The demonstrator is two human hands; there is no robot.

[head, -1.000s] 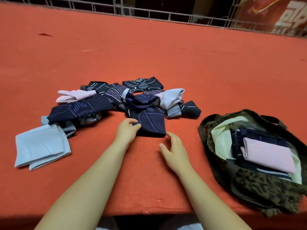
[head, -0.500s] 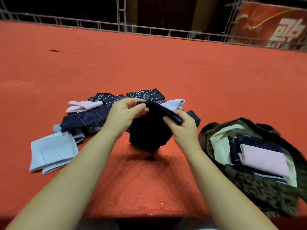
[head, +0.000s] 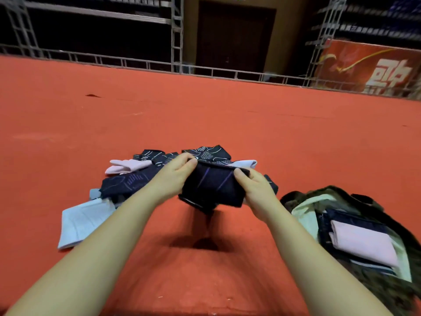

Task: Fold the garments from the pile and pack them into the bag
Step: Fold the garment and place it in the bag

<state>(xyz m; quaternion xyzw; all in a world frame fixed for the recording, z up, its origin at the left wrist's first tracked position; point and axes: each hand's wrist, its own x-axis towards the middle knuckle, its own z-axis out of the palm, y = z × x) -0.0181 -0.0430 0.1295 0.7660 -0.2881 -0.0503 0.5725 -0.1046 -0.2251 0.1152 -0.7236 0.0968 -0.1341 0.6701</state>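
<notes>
Both hands are up off the table (head: pixel 227 115), each pinching a top corner of one dark garment (head: pixel 211 187): left hand (head: pixel 175 176) on its left edge, right hand (head: pixel 255 190) on its right. Fingers and thumb curl over the cloth on both sides. The garment hangs between them, bunched at the bottom, in front of the pile (head: pixel 145 176) and clear of the surface — shadow below it confirms that.

Step in hand, as I read it: spread and fold. To do it well, pull the corners apart until the top edge goes taut, let the bunched lower part drop flat, then lay it on the bare cloth in front of the body and fold there, not on the pile.

Room: open red surface between the arms and on the near side. Pile sits just behind the garment, so lowering it forward would snag other pieces. A pale folded piece (head: pixel 82 222) lies left, near the left forearm. Bag (head: pixel 296 197) is open at right, just beside the right forearm, with a pink piece (head: pixel 362 245) on top inside; space left in it looks limited. The table's near edge is close, so keep the fold off it.
</notes>
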